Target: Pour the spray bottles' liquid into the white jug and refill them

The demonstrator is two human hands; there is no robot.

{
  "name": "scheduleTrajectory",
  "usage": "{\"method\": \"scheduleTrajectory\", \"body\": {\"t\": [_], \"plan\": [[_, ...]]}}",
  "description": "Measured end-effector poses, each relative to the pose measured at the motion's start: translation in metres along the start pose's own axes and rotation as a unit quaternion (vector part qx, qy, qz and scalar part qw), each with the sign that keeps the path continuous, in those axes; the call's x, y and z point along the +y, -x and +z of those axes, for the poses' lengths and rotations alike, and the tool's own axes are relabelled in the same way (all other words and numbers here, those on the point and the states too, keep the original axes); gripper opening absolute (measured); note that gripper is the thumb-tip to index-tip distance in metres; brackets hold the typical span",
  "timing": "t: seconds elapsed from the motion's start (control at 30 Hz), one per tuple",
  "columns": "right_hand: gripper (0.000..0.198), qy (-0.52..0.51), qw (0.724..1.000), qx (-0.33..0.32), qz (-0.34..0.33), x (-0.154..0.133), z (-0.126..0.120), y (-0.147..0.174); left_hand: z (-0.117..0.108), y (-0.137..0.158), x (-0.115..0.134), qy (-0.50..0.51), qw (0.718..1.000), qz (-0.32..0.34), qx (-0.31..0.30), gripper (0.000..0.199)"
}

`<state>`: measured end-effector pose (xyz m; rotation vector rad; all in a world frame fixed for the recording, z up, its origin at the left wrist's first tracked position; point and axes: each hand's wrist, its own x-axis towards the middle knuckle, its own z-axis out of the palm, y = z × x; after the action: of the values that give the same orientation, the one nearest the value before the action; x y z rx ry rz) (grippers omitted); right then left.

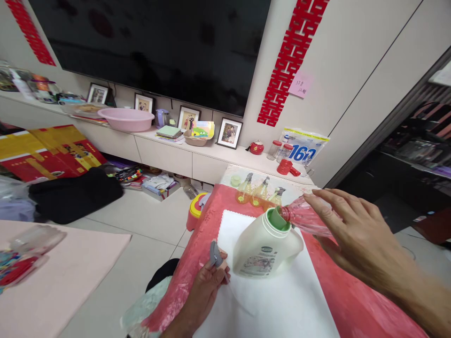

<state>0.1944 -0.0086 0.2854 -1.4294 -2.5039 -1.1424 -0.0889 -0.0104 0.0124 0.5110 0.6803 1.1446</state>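
Observation:
My left hand point(210, 278) is closed on a grey trigger spray head point(215, 256), whose thin dip tube trails down over the white mat point(282, 310). A pale detergent jug point(259, 251) with a green-lined opening stands uncapped on the mat, just right of that hand. My right hand point(347, 223) grips a see-through pinkish plastic bottle point(305, 213) between thumb and fingers. This bottle is tipped on its side, its neck at the rim of the jug's mouth. Whether liquid flows between them I cannot make out.
Behind the jug stand several amber spray bottles point(260, 191) on the table with a red cover point(207, 220). A long cabinet point(165, 152) holds framed photos, a pink basin point(127, 119) and jars. A yellow-and-red stool point(195, 211) is on the floor at left, near a pink table point(66, 277).

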Motion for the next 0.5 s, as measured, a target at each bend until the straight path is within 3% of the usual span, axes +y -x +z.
{"method": "scheduleTrajectory", "body": {"t": [0.5], "plan": [[0.052,0.041,0.999,-0.005,-0.03,-0.002,-0.014,-0.012,0.0,0.002,0.001,-0.002,1.0,0.001,-0.004,0.048]]}}
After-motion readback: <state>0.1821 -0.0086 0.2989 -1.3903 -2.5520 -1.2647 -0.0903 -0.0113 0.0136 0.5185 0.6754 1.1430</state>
